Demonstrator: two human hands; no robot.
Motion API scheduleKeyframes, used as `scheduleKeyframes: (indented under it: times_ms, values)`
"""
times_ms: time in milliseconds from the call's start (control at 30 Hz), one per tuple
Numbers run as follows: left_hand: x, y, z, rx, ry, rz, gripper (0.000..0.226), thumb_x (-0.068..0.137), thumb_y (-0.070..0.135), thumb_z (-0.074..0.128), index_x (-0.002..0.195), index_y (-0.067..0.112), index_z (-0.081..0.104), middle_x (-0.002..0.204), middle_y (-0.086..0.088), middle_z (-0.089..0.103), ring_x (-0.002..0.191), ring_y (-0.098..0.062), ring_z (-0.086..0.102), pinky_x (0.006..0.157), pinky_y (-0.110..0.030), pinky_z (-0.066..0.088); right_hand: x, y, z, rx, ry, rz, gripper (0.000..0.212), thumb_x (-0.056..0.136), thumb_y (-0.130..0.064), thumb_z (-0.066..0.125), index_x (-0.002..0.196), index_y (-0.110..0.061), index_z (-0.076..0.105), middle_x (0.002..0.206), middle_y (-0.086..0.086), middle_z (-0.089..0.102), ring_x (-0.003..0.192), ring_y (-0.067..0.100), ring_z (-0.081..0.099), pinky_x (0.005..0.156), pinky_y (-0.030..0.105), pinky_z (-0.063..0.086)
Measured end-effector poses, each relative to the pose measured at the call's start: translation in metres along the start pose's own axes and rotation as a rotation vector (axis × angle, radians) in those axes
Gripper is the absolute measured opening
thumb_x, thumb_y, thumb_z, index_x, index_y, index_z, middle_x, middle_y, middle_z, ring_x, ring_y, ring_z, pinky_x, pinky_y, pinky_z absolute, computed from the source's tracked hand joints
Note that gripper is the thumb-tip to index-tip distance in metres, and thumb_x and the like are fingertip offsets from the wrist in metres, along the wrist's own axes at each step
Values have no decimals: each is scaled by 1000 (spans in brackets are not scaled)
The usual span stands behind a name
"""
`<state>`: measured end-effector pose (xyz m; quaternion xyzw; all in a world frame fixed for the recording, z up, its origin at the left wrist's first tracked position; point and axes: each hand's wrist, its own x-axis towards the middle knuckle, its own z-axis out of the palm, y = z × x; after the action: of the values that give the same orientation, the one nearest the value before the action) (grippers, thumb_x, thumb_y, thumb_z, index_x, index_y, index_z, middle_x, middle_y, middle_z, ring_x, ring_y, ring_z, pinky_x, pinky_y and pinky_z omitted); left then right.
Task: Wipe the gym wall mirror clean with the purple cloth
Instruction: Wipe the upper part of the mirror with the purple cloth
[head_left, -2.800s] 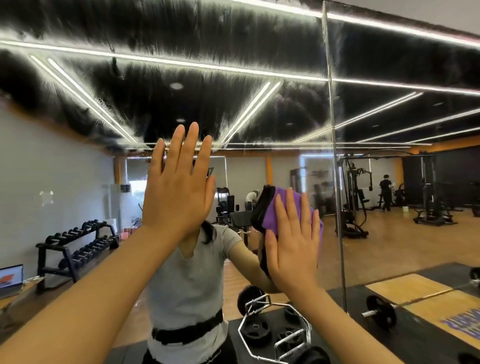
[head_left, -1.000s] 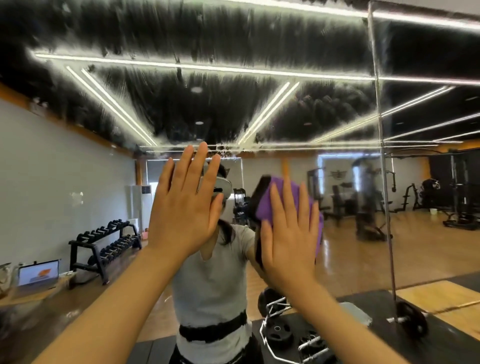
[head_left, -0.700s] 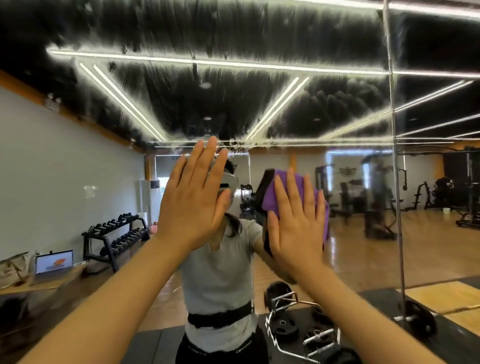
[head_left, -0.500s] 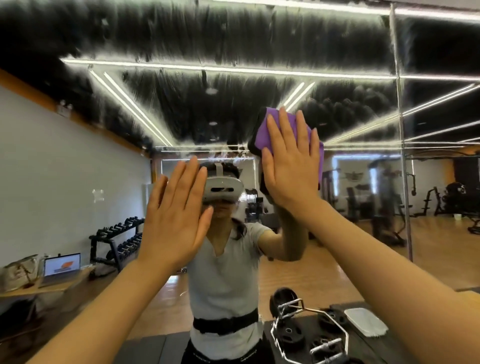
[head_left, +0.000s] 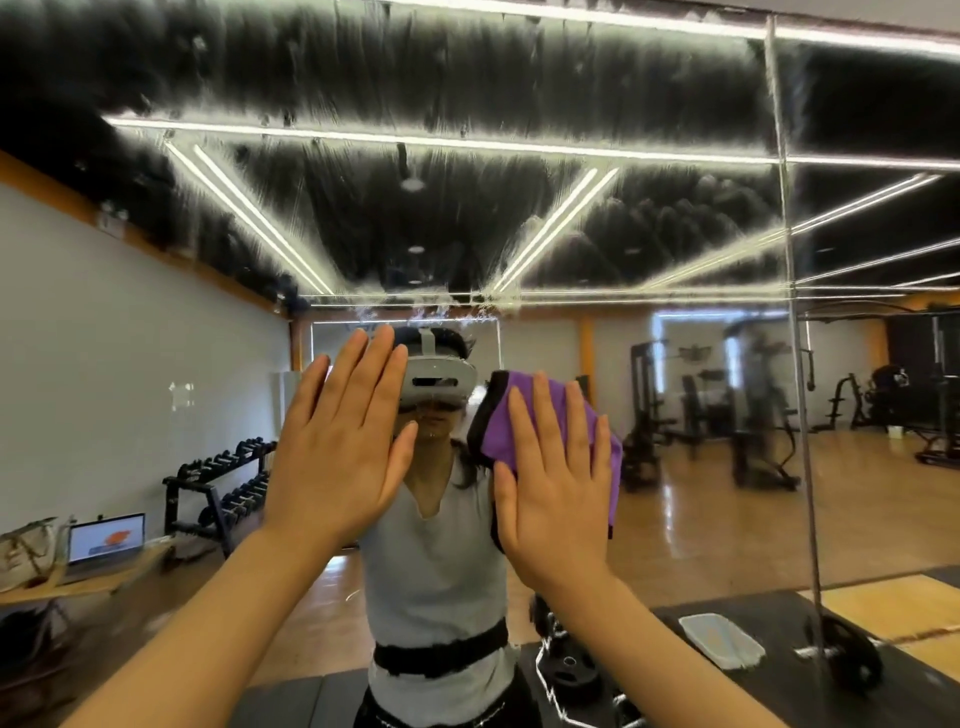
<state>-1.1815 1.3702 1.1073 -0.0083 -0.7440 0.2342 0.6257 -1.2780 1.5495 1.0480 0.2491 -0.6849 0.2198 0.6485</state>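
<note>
The left hand (head_left: 340, 441) lies flat and empty against the gym wall mirror (head_left: 156, 364), fingers straight, apparently bracing. Just to its right, the right hand (head_left: 553, 488) presses the purple cloth (head_left: 506, 431) to the glass with straight, spread fingers, near the panel's middle and well left of the vertical seam (head_left: 789, 312). The cloth looks soft, light and folded thick, so a flat palm over its centre should keep it from bunching or slipping; streaky haze higher up suggests the upper glass still needs wiping.
</note>
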Motion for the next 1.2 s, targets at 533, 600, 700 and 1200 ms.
scheduleKeyframes:
  times_ms: [533,600,700,1200]
  values:
    - [-2,-2,1,-5,-34,-5,67,103,44,27,157,7,18,166,-9,12,154,-24,10,125,-41,6,131,-17,0,22,60,-59,59,103,-38,27,157,-15,29,165,8,22,154,30,12,124,46,2]
    - [0,-2,-1,-22,-23,1,65,103,42,28,157,6,22,165,-9,14,153,-24,12,124,-41,7,127,-18,0,31,67,-51,58,104,-38,27,158,-15,28,165,8,22,154,30,12,124,45,2]
    - [1,-2,-6,-98,3,8,63,102,39,30,155,5,28,164,-8,17,152,-23,14,124,-37,6,112,-22,0,50,64,-33,59,103,-38,27,158,-15,28,165,8,21,154,29,10,124,50,7]
    - [-26,-27,-28,-185,28,120,58,101,34,35,154,11,27,161,-10,26,151,-24,17,125,-37,4,15,-45,-3,144,-26,-53,63,99,-40,35,156,-13,31,165,8,23,154,26,9,125,47,3]
